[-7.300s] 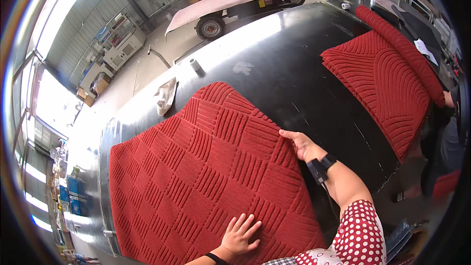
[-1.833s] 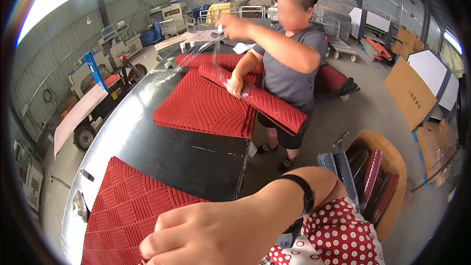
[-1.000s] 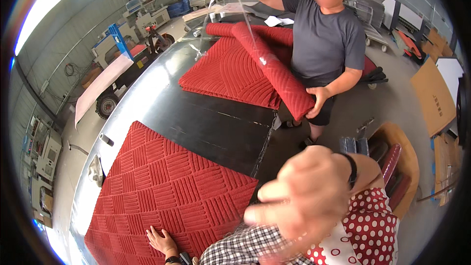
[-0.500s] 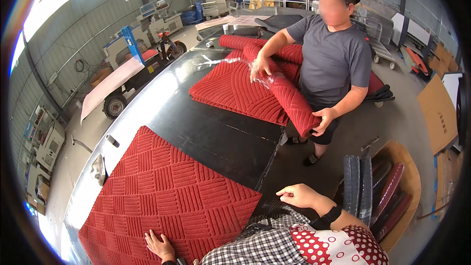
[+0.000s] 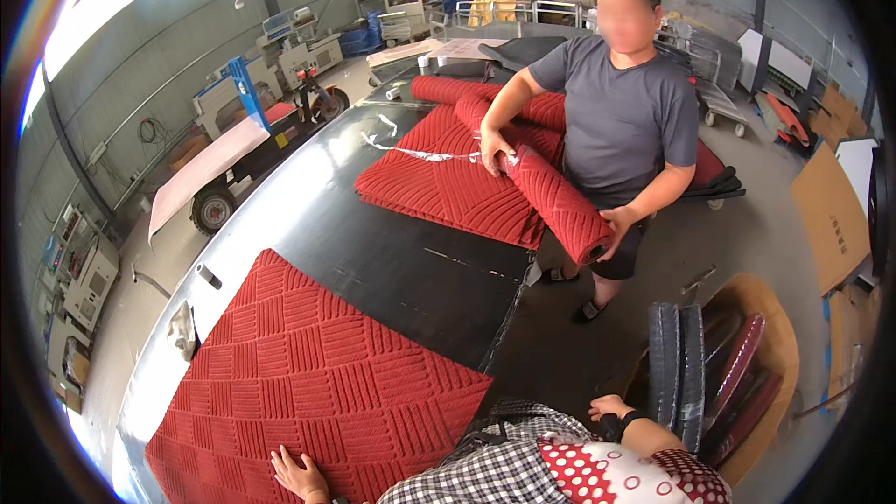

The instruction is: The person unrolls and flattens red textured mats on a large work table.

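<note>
A red ribbed mat (image 5: 308, 378) lies flat on the near end of a long black table (image 5: 392, 261). My left hand (image 5: 297, 473) rests flat on the mat's near edge, fingers spread. My right hand (image 5: 609, 407) hangs beside my hip off the table's right side, wearing a dark wristband and holding nothing. It is close to the upright rolled mats (image 5: 679, 373) in a cardboard box. Across the table a person in a grey shirt (image 5: 627, 121) holds a rolled red mat (image 5: 558, 203) with both hands.
Another flat red mat (image 5: 439, 187) and more red rolls (image 5: 448, 91) lie on the table's far end. A cardboard box (image 5: 779, 355) stands on the floor at right. A cart (image 5: 224, 168) and machines stand at left. A small grey tool (image 5: 182, 329) sits by the table's left edge.
My right hand has dropped from in front of the camera to my side. My left hand stays on the mat. The other person has lowered the roll while wrapping it.
</note>
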The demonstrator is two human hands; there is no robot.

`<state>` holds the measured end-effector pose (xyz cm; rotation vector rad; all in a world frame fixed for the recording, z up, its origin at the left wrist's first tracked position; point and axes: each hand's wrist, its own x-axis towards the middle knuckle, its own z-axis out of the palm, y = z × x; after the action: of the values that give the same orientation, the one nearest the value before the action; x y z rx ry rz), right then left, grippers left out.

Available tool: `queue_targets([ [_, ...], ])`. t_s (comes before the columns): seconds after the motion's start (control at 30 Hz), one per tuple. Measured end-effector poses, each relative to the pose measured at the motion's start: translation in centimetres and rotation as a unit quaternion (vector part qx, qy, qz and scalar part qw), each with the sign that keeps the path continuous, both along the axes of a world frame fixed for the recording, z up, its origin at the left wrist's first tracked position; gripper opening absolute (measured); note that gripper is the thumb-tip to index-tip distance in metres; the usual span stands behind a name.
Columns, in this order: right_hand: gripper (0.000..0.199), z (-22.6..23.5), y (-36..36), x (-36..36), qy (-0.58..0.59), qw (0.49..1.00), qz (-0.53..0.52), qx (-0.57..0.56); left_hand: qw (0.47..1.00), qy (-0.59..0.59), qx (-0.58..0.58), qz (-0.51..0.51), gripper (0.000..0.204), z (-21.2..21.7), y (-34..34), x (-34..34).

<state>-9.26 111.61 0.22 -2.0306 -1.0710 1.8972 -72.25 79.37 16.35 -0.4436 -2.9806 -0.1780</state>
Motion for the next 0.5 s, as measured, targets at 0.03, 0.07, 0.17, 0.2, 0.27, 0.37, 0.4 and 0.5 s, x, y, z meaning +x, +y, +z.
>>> queue_targets([
  [0.03, 0.018, -1.9, -0.5, 1.6, 0.01, 1.0, -0.012, 0.0, 1.0, -0.002, -0.001, 0.005, 0.065, 0.1, -0.2, 0.0],
  [0.07, 0.018, -4.4, -1.3, 4.6, 0.003, 1.0, -0.023, 0.004, 0.999, 0.012, -0.005, -0.036, 0.061, 2.2, 0.5, 1.6],
  [0.17, 0.023, -9.5, -1.8, 9.0, -0.063, 0.947, 0.233, 0.212, 0.997, 0.022, -0.003, -0.078, 0.059, 4.9, 1.3, 3.0],
  [0.2, 0.028, -9.7, -1.8, 9.0, -0.084, 0.95, 0.226, 0.195, 0.997, 0.02, 0.0, -0.078, 0.059, 5.0, 1.2, 3.1],
  [0.27, 0.033, -9.7, -1.8, 9.2, -0.109, 0.953, 0.217, 0.179, 0.997, 0.019, 0.003, -0.079, 0.059, 5.1, 1.2, 3.1],
  [0.37, 0.024, -6.9, -1.7, 6.5, -0.082, 0.96, 0.162, 0.211, 0.996, 0.016, 0.011, -0.086, 0.059, 4.9, 1.7, 3.1],
  [0.4, 0.02, -4.8, -1.2, 4.0, -0.048, 0.989, 0.049, 0.127, 0.997, 0.023, 0.01, -0.074, 0.058, 5.3, 1.0, 3.7],
  [0.5, 0.018, -0.1, -0.7, 0.8, -0.03, 0.997, -0.061, 0.039, 0.997, 0.013, 0.008, -0.071, 0.059, 5.7, 1.4, 3.9],
])
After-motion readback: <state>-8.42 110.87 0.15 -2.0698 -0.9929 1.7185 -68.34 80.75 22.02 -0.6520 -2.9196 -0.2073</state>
